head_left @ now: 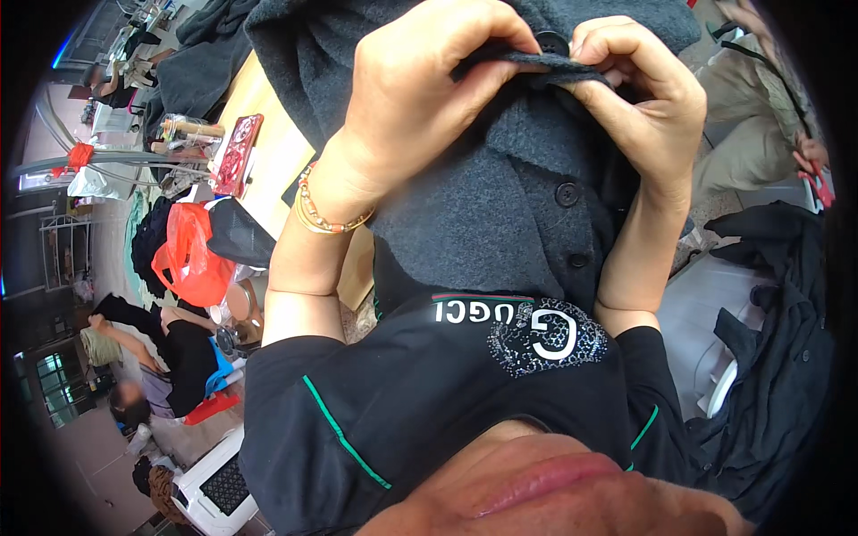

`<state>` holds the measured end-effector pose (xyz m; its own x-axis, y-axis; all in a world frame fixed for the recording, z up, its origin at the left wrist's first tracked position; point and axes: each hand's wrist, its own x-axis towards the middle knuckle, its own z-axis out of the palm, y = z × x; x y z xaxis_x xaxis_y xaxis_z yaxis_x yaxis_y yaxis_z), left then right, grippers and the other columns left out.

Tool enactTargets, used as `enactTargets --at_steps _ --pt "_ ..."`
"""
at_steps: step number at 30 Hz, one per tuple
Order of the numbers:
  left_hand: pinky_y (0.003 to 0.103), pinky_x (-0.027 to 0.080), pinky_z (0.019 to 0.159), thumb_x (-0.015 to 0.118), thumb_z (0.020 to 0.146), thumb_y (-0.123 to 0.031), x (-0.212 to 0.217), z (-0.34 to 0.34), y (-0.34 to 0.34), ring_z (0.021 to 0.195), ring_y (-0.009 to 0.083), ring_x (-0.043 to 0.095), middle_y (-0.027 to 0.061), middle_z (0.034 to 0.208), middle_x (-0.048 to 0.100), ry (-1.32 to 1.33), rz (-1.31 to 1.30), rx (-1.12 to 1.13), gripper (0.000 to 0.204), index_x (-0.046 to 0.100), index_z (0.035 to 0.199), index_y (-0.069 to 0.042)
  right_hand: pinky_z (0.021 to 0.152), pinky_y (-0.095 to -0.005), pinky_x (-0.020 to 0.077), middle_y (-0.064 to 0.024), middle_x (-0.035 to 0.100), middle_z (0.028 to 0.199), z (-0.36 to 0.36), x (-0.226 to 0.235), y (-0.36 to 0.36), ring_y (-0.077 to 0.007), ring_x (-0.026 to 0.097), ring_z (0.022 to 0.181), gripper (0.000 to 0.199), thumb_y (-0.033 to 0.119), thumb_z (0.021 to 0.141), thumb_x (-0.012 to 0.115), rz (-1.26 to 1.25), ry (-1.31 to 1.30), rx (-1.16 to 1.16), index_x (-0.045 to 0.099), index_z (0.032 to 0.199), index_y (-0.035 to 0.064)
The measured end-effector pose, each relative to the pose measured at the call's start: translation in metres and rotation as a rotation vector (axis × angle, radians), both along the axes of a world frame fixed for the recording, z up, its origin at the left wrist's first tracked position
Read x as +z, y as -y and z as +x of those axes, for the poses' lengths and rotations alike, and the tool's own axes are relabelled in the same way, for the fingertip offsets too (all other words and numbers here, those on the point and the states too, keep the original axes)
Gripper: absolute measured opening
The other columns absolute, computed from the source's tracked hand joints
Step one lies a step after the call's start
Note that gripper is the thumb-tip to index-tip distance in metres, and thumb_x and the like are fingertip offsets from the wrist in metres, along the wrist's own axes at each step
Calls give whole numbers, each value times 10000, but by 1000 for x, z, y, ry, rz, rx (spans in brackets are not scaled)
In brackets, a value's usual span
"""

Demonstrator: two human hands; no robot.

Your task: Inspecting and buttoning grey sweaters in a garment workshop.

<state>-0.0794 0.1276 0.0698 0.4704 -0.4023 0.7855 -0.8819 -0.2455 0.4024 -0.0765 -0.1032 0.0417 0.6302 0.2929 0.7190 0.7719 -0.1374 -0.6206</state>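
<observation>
A dark grey woollen coat hangs across my lap and up over the table. Near the top of the view, my left hand pinches a folded edge of it between thumb and fingers. My right hand grips the same edge a little further right, its thumb beneath and its fingers curled above. A black button shows between the two hands, right at the pinched edge. Whether it sits in a buttonhole cannot be made out. Lower on the coat front are a second button and a third, smaller-looking button.
To the left is a light wooden table bearing a red patterned case. A red plastic bag lies beyond its near edge. Dark garments drape over a grey surface at right. Another person's hand holds red-handled scissors there.
</observation>
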Motion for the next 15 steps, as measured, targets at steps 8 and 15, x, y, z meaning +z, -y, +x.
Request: enactTargets --at_steps 8,15 --pt "360 546 742 746 722 21 6 4 10 817 283 674 106 904 681 232 84 163 252 674 953 -50 528 -179 429 -4 677 840 -9 7 -18 -30 579 643 209 -1 731 801 78 53 -208 716 916 42" --pt "376 520 765 790 742 -28 9 -22 6 849 296 644 117 954 649 221 190 383 239 669 946 -52 696 -269 542 -127 638 1153 -46 15 1 -166 647 831 400 -48 769 759 -180 160 -371 666 1151 25"
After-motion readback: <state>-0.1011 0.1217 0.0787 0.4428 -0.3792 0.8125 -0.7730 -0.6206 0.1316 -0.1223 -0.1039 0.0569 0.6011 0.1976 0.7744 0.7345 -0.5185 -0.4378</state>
